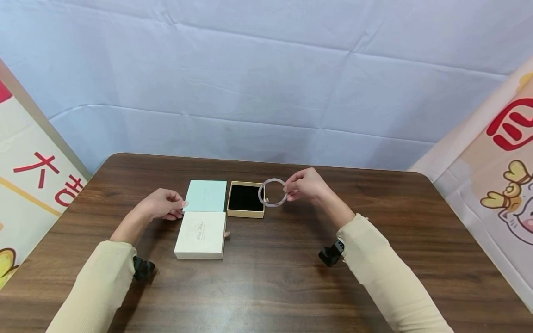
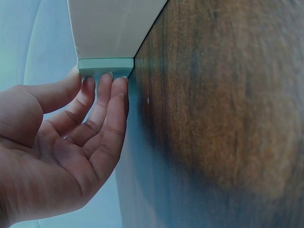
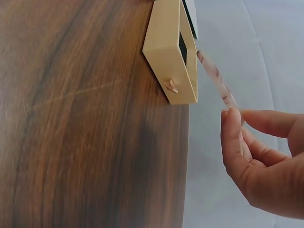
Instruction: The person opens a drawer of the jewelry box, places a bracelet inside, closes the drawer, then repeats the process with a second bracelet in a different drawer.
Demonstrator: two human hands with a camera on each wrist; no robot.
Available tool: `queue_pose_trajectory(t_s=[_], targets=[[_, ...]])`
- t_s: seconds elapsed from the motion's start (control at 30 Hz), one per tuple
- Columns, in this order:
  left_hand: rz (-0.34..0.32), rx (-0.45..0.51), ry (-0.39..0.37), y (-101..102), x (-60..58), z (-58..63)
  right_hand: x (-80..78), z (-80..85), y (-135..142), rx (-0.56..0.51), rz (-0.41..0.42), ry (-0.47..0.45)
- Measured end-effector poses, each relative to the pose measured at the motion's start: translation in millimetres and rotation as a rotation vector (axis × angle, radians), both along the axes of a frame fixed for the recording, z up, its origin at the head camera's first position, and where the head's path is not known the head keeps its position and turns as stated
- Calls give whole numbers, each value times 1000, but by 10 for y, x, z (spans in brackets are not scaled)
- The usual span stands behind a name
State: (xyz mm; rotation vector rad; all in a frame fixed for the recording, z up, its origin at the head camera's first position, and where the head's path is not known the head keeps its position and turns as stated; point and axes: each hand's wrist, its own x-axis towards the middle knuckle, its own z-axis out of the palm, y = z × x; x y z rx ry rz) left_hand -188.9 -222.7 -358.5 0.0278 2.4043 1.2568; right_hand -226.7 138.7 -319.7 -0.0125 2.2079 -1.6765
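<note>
My right hand point(image 1: 306, 184) pinches a pale, translucent bangle point(image 1: 273, 180) between thumb and fingers, holding it up at the right end of a cream drawer box point(image 1: 245, 214). Black padding point(image 1: 243, 198) lines that box. In the right wrist view the bangle point(image 3: 217, 78) shows brownish patches and tilts toward the drawer's rim. On the left, my left hand point(image 1: 165, 203) has its thumb on the near left corner of a light-blue box point(image 1: 207, 195). The left wrist view shows curled fingers point(image 2: 104, 95) at the end of this box, thumb opposite them.
A white box point(image 1: 200, 235) with gold lettering lies just in front of the light-blue one, a small ribbon tab point(image 1: 227, 235) at its right side. All stand on a brown wooden table point(image 1: 266, 286). Behind it hangs a pale cloth point(image 1: 250, 83); printed banners flank both sides.
</note>
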Motion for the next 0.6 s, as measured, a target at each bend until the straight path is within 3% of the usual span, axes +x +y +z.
queue_pose_trajectory(t_s=[0.6], targets=[[12,12,-13,14,20,31,5,-112,-237,-49,-35,-23]])
